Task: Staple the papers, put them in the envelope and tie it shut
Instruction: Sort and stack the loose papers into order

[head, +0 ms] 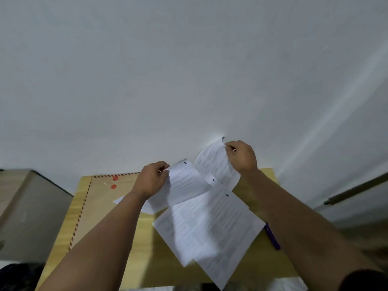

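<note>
Over a small wooden table point(130, 267), my left hand point(152, 179) pinches the top edge of the sheet marked 1 point(184, 185), thumb and fingers curled onto the paper, while my right hand point(241, 157) pinches the upper corner of a curling sheet point(214, 164) lifted off the table. The remaining papers point(210, 223), pages marked 4 and 5 among them, lie fanned and overlapping below my hands. The brown envelope point(98, 196) with its two red string buttons lies flat at the left of the table, partly under the loose sheets and my left forearm.

I judge this to be the gathering step, with nothing stapled yet. To do it well, I should stack the pages in number order, square the edges against the tabletop, and keep a firm pinch near one corner so the pile cannot slide before the staple goes in.

A purple object point(273, 236) pokes out by my right forearm; whether it is the stapler I cannot tell. The printed text is blurred, the total page count is unclear, and the envelope's flap and string are too small to read.
</note>
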Motion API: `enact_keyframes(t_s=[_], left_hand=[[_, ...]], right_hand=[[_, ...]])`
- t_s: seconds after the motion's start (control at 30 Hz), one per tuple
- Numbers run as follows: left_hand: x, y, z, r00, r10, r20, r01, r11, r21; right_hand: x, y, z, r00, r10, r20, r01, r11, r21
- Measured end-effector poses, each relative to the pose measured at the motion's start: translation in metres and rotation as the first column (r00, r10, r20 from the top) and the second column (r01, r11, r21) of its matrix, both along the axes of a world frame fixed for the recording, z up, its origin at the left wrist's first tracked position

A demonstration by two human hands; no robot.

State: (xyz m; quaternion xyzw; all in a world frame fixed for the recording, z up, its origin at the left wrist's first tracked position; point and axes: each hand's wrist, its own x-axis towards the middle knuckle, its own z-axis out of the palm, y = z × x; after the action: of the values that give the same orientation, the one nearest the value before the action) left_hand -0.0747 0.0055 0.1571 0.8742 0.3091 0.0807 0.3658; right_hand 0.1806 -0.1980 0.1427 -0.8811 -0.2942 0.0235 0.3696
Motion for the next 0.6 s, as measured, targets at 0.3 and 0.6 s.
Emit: enact_keyframes(t_s=[0.3,0.6], left_hand=[[-0.045,0.034,0.044,0.982,-0.018,0.186,0.025,0.999,-0.038],[-0.087,0.060,0.075,0.918,0.044,0.393,-0.009,0.996,-0.091]], right_hand=[[-0.078,0.056,0.095,0.963,0.241,-0.125,-0.224,0.965,0.134],[-0.148,0.082,0.124,0.889,0.319,-0.329,-0.249,0.939,0.237]])
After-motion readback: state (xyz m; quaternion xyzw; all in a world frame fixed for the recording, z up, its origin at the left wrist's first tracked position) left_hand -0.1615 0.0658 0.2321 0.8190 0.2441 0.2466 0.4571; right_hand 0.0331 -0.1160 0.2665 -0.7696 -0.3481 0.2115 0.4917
